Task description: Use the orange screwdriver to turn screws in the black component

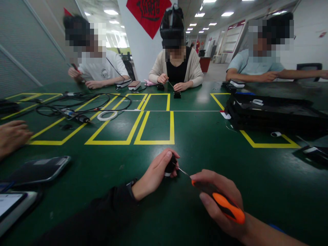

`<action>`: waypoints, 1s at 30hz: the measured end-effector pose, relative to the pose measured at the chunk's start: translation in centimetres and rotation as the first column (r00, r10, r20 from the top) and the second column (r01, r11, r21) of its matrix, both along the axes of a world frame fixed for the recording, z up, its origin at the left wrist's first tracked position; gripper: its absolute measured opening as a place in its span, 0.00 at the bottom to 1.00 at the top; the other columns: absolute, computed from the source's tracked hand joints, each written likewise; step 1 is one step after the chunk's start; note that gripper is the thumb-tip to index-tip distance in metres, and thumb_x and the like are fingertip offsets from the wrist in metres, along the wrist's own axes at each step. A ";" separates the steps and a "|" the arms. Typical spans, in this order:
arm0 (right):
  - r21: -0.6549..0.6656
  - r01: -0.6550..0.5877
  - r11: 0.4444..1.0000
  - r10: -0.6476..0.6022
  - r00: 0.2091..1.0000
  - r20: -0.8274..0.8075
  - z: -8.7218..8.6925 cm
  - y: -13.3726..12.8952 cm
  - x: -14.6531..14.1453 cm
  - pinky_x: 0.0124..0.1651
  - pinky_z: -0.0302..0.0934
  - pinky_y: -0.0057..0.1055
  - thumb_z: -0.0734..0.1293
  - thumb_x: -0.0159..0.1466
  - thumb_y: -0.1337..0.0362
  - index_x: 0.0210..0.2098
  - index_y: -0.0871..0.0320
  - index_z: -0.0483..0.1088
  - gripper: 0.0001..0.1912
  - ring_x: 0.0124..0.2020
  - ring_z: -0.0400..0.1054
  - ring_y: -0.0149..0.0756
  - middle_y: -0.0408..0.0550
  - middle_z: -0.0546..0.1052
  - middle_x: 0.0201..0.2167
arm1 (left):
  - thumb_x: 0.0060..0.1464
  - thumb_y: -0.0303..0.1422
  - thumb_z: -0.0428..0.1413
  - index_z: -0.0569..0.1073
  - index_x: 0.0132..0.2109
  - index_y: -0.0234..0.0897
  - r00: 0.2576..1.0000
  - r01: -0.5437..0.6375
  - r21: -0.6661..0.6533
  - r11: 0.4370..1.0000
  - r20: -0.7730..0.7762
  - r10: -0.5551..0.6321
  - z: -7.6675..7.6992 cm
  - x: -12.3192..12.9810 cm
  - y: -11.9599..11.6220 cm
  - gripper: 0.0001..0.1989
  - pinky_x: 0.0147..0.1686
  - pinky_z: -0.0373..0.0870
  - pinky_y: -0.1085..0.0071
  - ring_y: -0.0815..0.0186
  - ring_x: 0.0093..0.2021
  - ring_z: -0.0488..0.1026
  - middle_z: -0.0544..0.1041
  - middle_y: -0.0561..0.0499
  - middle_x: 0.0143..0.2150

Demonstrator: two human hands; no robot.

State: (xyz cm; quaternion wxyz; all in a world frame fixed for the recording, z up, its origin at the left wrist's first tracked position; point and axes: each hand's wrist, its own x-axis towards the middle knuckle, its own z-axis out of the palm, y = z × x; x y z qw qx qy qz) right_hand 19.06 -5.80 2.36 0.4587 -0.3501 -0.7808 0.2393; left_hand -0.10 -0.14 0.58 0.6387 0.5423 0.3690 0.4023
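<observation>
Near the middle of the green table, my left hand (156,169) is closed around a small black part (170,164) with a pale band at its lower edge. Its exact kind does not show. My right hand (220,198) grips an orange and black screwdriver (229,207) by the handle. The thin metal shaft points up and left, and its tip meets the black part's right side. Fingers hide much of the part, so I cannot tell what the tip sits in.
Yellow tape rectangles (154,142) mark the green table (194,130). Black cables (77,99) and a white ring (107,115) lie left. Stacked black trays (269,109) stand right. A phone (41,169) is at near left. Another person's hand (14,136) rests far left; three people sit opposite.
</observation>
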 end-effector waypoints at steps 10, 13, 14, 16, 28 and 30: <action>0.040 -0.097 0.994 0.097 0.995 -0.002 -0.1 0.4 -0.3 0.24 0.56 0.26 0.62 0.52 0.71 0.32 0.59 0.68 0.07 0.24 0.60 0.28 0.44 0.64 0.25 | 0.58 0.43 0.40 0.64 0.41 0.34 1.000 -0.018 0.003 1.000 0.001 0.018 0.1 0.1 -0.1 0.17 0.26 0.63 0.74 0.72 0.25 0.67 0.69 0.51 0.30; 0.039 -0.058 0.998 0.056 0.998 0.036 0.2 0.2 -0.1 0.24 0.57 0.27 0.63 0.53 0.67 0.36 0.58 0.68 0.10 0.23 0.61 0.28 0.43 0.66 0.25 | 0.59 0.42 0.40 0.64 0.41 0.34 1.000 -0.002 0.004 1.000 -0.001 0.002 0.1 0.1 -0.1 0.16 0.26 0.63 0.74 0.72 0.25 0.67 0.69 0.51 0.30; 0.041 -0.028 0.999 0.026 0.998 0.053 0.2 0.2 -0.1 0.24 0.57 0.27 0.63 0.54 0.66 0.38 0.58 0.67 0.11 0.22 0.61 0.28 0.42 0.67 0.24 | 0.59 0.42 0.40 0.64 0.41 0.35 1.000 0.000 0.004 1.000 0.001 0.000 0.1 0.1 -0.1 0.16 0.26 0.63 0.74 0.72 0.25 0.67 0.69 0.51 0.30; 0.039 0.035 0.999 -0.037 0.996 0.077 0.2 0.0 -0.1 0.26 0.58 0.27 0.62 0.55 0.67 0.40 0.57 0.66 0.12 0.22 0.63 0.28 0.42 0.70 0.25 | 0.59 0.42 0.40 0.64 0.41 0.35 1.000 -0.002 0.001 1.000 0.005 0.002 0.1 0.1 -0.1 0.16 0.26 0.63 0.74 0.72 0.25 0.68 0.69 0.51 0.30; 0.083 -0.114 0.990 0.108 0.992 0.069 -0.1 0.3 -0.4 0.24 0.55 0.26 0.60 0.53 0.72 0.32 0.59 0.68 0.08 0.23 0.60 0.28 0.44 0.65 0.23 | 0.58 0.43 0.40 0.64 0.41 0.35 1.000 -0.022 0.003 1.000 -0.002 0.022 0.1 0.1 -0.1 0.17 0.26 0.64 0.74 0.72 0.25 0.68 0.69 0.51 0.29; 0.087 -0.116 0.989 0.109 0.991 0.082 -0.1 0.3 -0.3 0.24 0.55 0.26 0.61 0.53 0.71 0.32 0.58 0.68 0.08 0.22 0.60 0.28 0.43 0.65 0.23 | 0.59 0.43 0.40 0.64 0.41 0.35 1.000 -0.013 0.004 1.000 -0.004 0.013 0.1 0.1 -0.1 0.17 0.26 0.64 0.74 0.72 0.25 0.67 0.69 0.51 0.30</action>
